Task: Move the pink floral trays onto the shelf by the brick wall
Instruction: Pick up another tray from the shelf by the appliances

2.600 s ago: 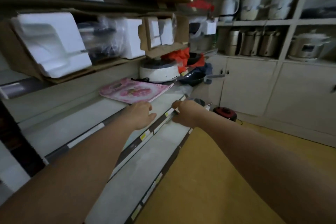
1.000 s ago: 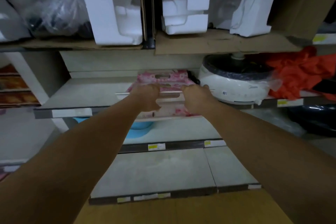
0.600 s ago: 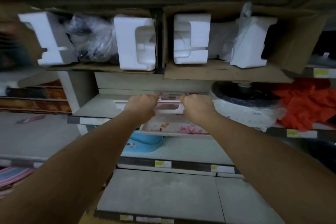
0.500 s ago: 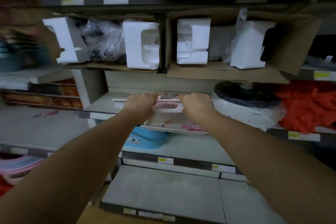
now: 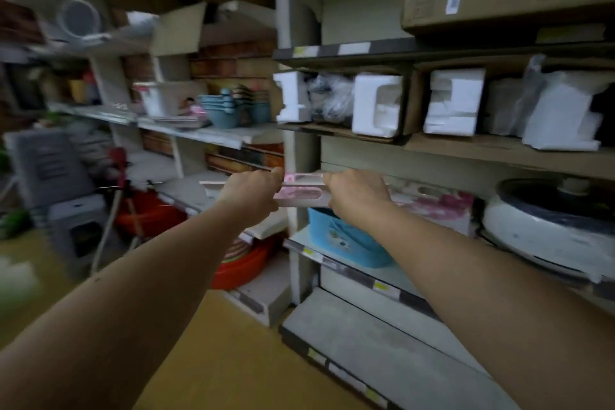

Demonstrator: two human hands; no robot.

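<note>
I hold a pink floral tray (image 5: 301, 191) level in the air, its near handle edge toward me. My left hand (image 5: 251, 191) grips that edge on the left and my right hand (image 5: 356, 191) grips it on the right. More pink floral trays (image 5: 439, 201) lie on the grey shelf (image 5: 332, 258) behind my right hand. The shelf by the brick wall (image 5: 213, 135) runs along the left, at about chest height, with brick (image 5: 229, 60) showing behind it.
Blue bowls (image 5: 221, 106) and a white bin (image 5: 166, 98) stand on the brick-wall shelf. A white cooker (image 5: 552, 226) sits right of the trays. A blue basket (image 5: 346, 243), red basins (image 5: 243, 265), a grey stool (image 5: 78, 226) and styrofoam blocks (image 5: 376, 105) crowd the shelves. Yellow floor (image 5: 216, 359) lies below.
My view has swung left, bringing the brick-wall shelf into sight. Both hands have carried the tray left, off the stack, and it now hangs in front of the shelf post.
</note>
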